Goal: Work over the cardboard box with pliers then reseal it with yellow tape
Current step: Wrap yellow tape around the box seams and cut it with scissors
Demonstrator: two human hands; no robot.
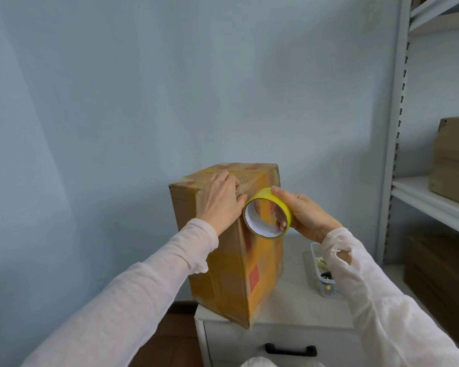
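Stands the cardboard box (231,274) upright on the white cabinet (289,305). Lays the left hand (220,200) flat across its top front edge, probably to pin the strip's start. Grips the yellow tape roll (282,205) in the right hand (308,215), just beside, apparently ready to pull across.

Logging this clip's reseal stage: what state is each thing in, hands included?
cardboard box: flaps closed, standing on end on the white cabinet
yellow tape roll: held up at the box's upper corner
left hand: flat on the box top, fingers straight
right hand: grips the tape roll
drawer: shut
clear bin: open-topped, small items inside
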